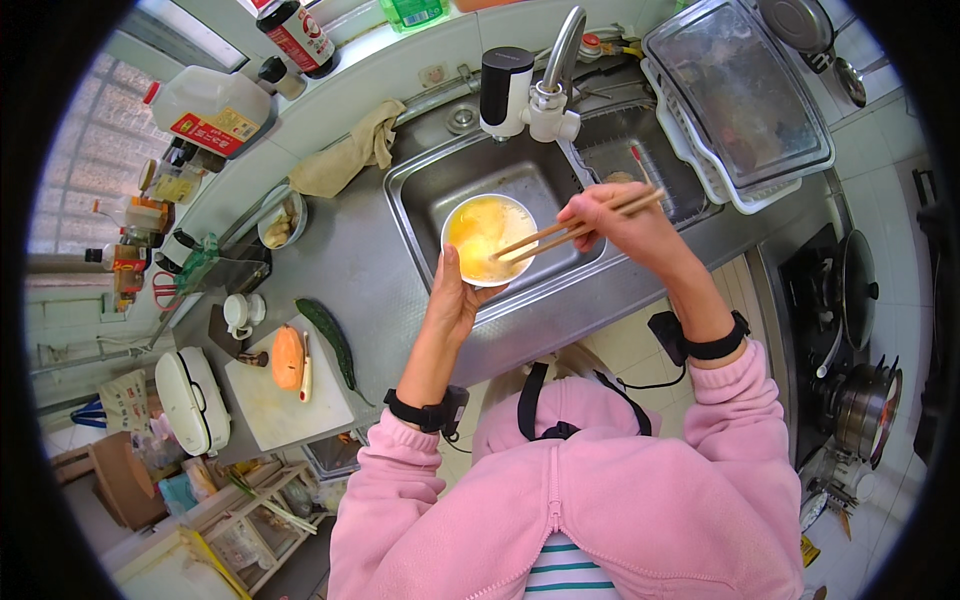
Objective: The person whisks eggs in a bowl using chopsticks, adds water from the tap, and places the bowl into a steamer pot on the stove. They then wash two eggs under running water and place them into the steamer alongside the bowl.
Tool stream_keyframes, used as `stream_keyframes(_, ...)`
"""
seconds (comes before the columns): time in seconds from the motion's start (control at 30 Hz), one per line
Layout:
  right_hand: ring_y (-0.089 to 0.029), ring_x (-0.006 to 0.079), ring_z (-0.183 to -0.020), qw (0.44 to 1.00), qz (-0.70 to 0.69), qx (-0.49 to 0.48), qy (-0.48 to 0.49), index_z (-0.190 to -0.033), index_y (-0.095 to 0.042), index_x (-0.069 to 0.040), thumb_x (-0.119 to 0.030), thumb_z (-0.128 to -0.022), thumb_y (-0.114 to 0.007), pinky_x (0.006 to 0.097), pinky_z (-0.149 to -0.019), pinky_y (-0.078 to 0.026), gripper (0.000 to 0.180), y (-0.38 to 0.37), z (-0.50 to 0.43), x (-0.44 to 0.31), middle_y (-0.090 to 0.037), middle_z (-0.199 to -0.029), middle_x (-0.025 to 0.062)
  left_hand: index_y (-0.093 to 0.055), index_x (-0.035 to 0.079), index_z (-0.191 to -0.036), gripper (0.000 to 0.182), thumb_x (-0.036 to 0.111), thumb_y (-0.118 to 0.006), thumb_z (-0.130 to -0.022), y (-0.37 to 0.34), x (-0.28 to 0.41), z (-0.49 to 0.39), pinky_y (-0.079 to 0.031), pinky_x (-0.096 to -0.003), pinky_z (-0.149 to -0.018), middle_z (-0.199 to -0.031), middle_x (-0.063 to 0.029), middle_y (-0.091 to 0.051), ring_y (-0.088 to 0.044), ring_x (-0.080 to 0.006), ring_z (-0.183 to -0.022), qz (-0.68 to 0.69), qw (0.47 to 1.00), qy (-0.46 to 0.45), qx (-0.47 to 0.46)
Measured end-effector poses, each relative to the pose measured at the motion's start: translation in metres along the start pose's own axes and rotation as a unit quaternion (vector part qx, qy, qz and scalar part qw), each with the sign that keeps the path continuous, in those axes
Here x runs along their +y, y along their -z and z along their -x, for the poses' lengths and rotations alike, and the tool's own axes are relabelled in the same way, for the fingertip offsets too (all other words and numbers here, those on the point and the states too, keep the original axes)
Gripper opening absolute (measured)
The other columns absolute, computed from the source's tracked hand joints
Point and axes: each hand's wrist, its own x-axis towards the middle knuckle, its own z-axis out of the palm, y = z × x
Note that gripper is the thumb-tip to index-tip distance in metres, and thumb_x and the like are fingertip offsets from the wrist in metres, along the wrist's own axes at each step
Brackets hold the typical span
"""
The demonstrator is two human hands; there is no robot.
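Observation:
My left hand (452,296) grips a white bowl (486,285) by its near left side, thumb up at the rim. Inside the bowl is beaten egg (480,232), yellow and frothy. A pair of wooden chopsticks (551,238) is held in my right hand (611,221), their tips dipped in the egg. The tips look blurred. Both hands are over the front part of a stainless steel sink (420,195), with the bowl above its left basin. The underside of the bowl is hidden.
Left on the counter, a cutting board (262,412) carries a peeled orange root vegetable (288,358) and a knife (306,375); a cucumber (330,337) overlaps its edge. Behind the sink stands a faucet (562,60). A lidded dish rack (735,97) is at right, beyond it a stove (810,292).

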Motion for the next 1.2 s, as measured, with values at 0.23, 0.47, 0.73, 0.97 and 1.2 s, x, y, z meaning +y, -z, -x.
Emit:
stream_keyframes(0.23,-0.059,0.0083,-0.057,0.999,-0.022,0.033,0.013,-0.085,-0.066,0.002,-0.021,-0.090,-0.057,0.0215,-0.053,-0.050,0.026,0.000,0.003,-0.001,-0.064,-0.069,0.0056,-0.036,0.002,-0.130,0.071,0.058,-0.042,-0.086,-0.001,-0.001,0.001,-0.059,-0.0321,-0.073,-0.117,-0.0168,-0.056,-0.063,-0.0254,-0.097,-0.001,1.000,-0.003,-0.004)
stream_keyframes(0.47,-0.058,0.0067,-0.058,0.999,0.017,0.035,0.025,-0.085,-0.067,0.001,-0.021,-0.089,-0.059,0.0197,-0.052,-0.048,0.024,-0.006,0.008,-0.018,-0.064,-0.068,0.0039,-0.037,0.002,-0.130,0.072,0.059,-0.041,-0.086,-0.001,-0.003,0.000,-0.059,-0.0319,-0.072,-0.116,-0.0166,-0.057,-0.064,-0.0248,-0.096,-0.007,1.000,-0.007,0.007)
stream_keyframes(0.73,-0.055,0.0052,-0.054,0.974,0.165,0.111,0.110,-0.077,-0.066,0.001,-0.021,-0.088,-0.060,0.0188,-0.048,-0.042,0.025,-0.001,0.012,-0.048,-0.058,-0.059,0.0018,-0.031,0.006,-0.131,0.070,0.058,-0.045,-0.085,-0.003,0.001,0.000,-0.059,-0.0327,-0.074,-0.120,-0.0141,-0.054,-0.062,-0.0231,-0.101,0.011,1.000,0.010,-0.026)
stream_keyframes(0.97,-0.057,0.0084,-0.052,0.995,0.053,0.088,-0.009,-0.082,-0.066,0.002,-0.023,-0.091,-0.055,0.0196,-0.048,-0.046,0.029,-0.003,0.016,-0.018,-0.062,-0.068,0.0068,-0.034,0.002,-0.131,0.074,0.058,-0.043,-0.086,-0.011,0.000,0.000,-0.059,-0.0338,-0.074,-0.120,-0.0175,-0.054,-0.061,-0.0253,-0.101,0.008,1.000,-0.003,-0.013)
stream_keyframes(1.2,-0.060,0.0120,-0.059,0.989,-0.024,0.142,0.032,-0.086,-0.065,0.005,-0.025,-0.091,-0.055,0.0223,-0.054,-0.051,0.032,0.003,0.015,-0.005,-0.062,-0.069,0.0088,-0.034,0.002,-0.131,0.073,0.058,-0.043,-0.086,-0.010,-0.001,0.000,-0.059,-0.0347,-0.075,-0.121,-0.0175,-0.054,-0.061,-0.0262,-0.101,0.004,1.000,0.011,-0.011)
